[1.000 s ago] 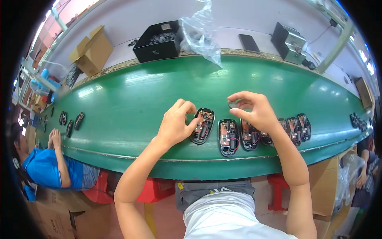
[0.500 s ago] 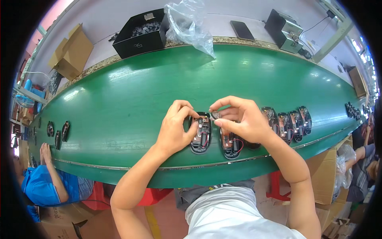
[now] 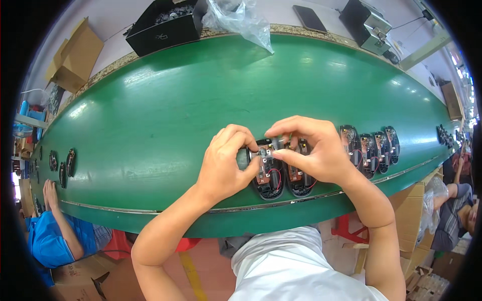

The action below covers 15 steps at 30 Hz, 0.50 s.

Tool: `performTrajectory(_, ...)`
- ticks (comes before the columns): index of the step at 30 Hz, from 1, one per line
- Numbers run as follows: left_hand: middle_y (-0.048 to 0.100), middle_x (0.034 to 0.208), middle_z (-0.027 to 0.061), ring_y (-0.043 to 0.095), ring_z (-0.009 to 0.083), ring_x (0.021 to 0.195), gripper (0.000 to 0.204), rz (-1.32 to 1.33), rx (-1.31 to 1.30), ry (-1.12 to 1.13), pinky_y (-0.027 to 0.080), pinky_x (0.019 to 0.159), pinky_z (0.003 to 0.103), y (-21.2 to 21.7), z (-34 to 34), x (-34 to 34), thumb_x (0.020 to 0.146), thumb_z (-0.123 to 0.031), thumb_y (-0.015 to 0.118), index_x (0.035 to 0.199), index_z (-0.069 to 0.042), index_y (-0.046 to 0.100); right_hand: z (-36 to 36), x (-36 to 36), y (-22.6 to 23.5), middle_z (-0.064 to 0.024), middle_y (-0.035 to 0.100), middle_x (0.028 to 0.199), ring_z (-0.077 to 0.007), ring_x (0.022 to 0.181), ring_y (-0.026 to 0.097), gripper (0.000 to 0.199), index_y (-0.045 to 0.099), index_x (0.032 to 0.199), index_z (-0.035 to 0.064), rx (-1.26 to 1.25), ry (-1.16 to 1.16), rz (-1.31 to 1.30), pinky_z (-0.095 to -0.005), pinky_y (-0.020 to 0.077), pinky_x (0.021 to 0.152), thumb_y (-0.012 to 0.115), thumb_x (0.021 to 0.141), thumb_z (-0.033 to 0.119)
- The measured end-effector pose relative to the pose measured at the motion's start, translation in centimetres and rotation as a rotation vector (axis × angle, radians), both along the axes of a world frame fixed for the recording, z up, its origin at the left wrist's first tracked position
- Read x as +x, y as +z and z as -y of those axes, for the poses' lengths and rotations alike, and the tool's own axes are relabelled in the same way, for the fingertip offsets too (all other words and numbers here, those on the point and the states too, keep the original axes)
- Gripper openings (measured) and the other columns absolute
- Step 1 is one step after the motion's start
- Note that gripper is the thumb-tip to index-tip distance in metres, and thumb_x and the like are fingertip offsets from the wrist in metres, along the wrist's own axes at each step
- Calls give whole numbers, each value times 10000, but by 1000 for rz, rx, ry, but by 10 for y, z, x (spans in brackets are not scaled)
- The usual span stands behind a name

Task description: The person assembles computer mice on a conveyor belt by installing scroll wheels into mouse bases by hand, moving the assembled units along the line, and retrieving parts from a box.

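One open black casing (image 3: pixel 271 184) is set on the green bench (image 3: pixel 150 125).
The left hand's (image 3: pixel 223 160) fingers are curled at its upper left, their grip unclear; a small part (image 3: pixel 277 144) is pinched above its top by the right hand's (image 3: pixel 317 150) fingers; farther right, four more casings (image 3: pixel 369 154) are lined up.

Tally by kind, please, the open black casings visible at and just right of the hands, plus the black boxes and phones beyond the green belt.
Open black casings: 6 visible
Black box: 1
Phone: 1
Total: 8
Any beneath the right hand cannot be counted.
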<state>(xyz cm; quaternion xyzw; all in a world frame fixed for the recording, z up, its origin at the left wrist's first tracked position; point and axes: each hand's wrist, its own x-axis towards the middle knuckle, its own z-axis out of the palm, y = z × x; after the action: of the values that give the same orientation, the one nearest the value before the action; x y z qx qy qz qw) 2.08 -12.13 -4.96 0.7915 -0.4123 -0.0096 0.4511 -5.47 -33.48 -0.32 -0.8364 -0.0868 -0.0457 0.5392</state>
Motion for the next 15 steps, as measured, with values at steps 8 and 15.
performTrajectory(8,631,958,104,637,308,913,217,-34,-44,37,511,814,409,-4,7,-4,694,-20,746,876,-33,627,-9,-1,-21,-82,738,1009,-226,821,676,324,722,1080,37,-306,7,211,-333,548,680,841,787,106)
performTrajectory(15,628,956,93,644,294,916,220,-51,-26,33,508,811,398,-2,7,-6,696,-12,738,886,-41,629,-11,-3,-31,-101,703,1007,-311,911,673,271,658,1015,36,-227,10,288,-399,542,798,805,807,126)
